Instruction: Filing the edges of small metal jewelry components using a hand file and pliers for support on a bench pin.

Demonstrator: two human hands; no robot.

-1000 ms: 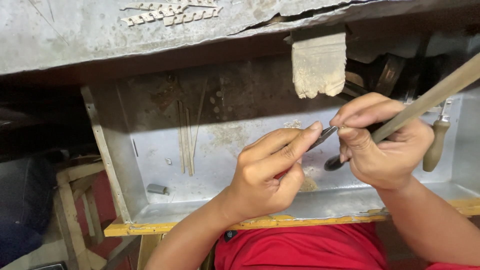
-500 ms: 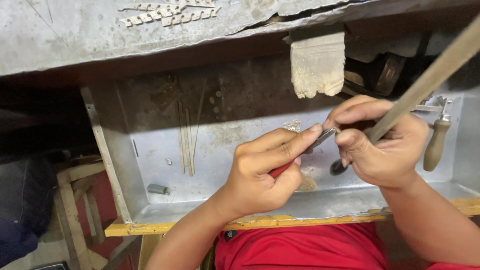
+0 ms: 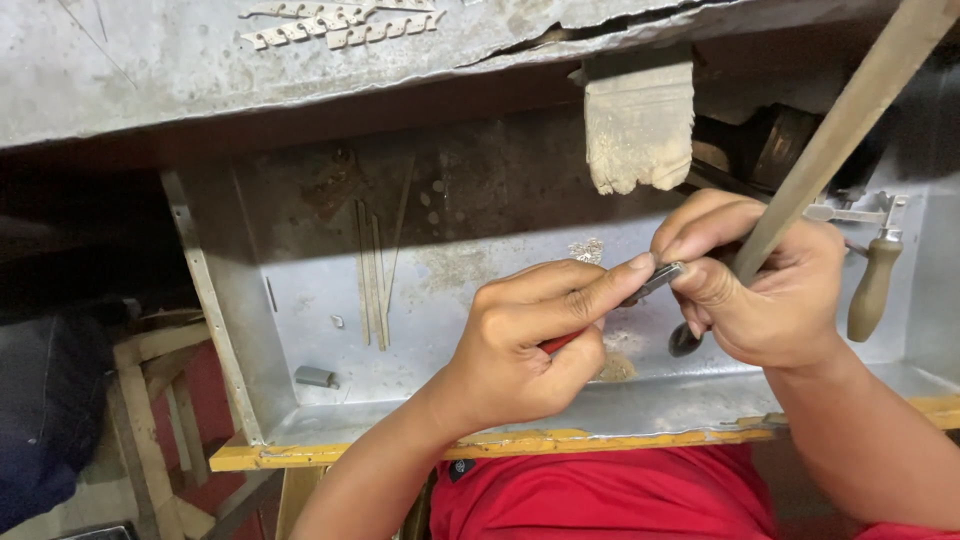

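Small metal piece (image 3: 655,282) pinched by both hands' fingers; right hand (image 3: 770,290) grips file (image 3: 840,130); saw (image 3: 872,270) beside.

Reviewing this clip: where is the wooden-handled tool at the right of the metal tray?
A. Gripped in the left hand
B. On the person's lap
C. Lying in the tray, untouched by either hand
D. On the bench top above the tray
C: the wooden-handled tool lies in the metal tray, clear of the left hand and just beyond the right hand, which grips a long file.
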